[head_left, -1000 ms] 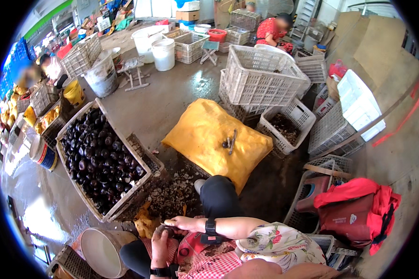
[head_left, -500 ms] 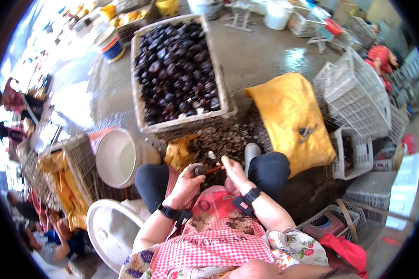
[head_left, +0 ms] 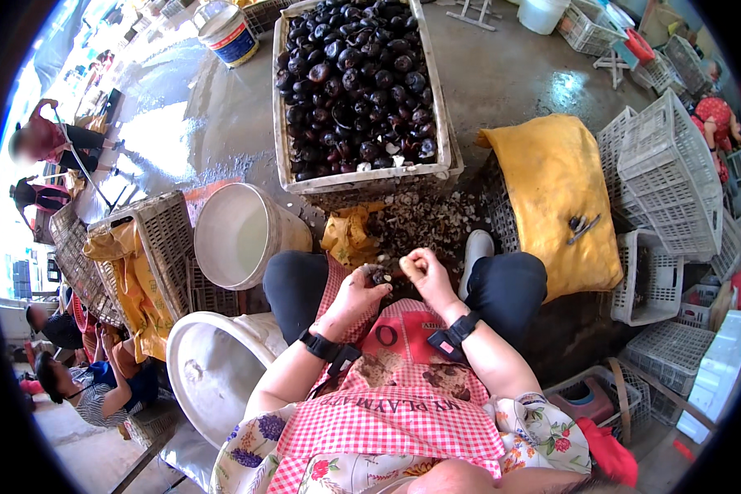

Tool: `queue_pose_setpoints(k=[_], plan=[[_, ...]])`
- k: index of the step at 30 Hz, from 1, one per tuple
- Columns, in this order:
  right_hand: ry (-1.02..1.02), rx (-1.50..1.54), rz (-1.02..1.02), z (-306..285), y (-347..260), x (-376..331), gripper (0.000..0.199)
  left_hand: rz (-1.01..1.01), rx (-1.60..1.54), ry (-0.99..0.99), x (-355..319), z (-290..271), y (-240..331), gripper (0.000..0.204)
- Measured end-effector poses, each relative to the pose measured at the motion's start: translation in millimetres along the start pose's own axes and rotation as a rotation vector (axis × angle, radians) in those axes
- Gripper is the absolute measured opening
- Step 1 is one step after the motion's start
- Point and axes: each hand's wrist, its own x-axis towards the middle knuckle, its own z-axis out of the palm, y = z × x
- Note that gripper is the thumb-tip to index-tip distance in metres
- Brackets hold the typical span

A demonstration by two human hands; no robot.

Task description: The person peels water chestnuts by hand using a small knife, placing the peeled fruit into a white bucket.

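Observation:
My left hand is closed round a dark-skinned water chestnut that shows a pale cut patch. Close by on its right, my right hand has its fingers curled together; whatever it grips is hidden now. Both hands are above my lap, over a red checked apron. Beyond them stands a white rectangular tub, heaped with dark, shiny water chestnuts. Pale and dark peelings litter the floor between the tub and my legs.
A white bucket and a large white tub stand at my left. At right, a yellow cover lies over a crate, with small metal tools on top. Stacked white crates are farther right. Other people sit at far left.
The view has shifted, moving the scene down and right on the left side. My right hand has drawn back from the water chestnut; the slim reddish tool seen between the hands no longer shows.

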Motion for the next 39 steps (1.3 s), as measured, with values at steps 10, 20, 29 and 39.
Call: queue_pose_setpoints(k=[10, 20, 29, 39], plan=[[-0.140, 0.047, -0.019, -1, -35, -1, 0.043, 0.182, 0.046, -0.020, -9, -11, -7, 0.036], [-0.046, 0.063, -0.267, -1, -32, 2, 0.037, 0.049, -0.093, -0.041, -18, -4, 19, 0.040], [0.026, -0.034, 0.018, -5, -7, 10, 0.038, 0.012, -0.147, -0.063, -17, -8, 19, 0.036], [0.076, 0.102, 0.112, -10, 21, 7, 0.033, -0.079, -0.666, -0.123, -13, -15, 26, 0.044]])
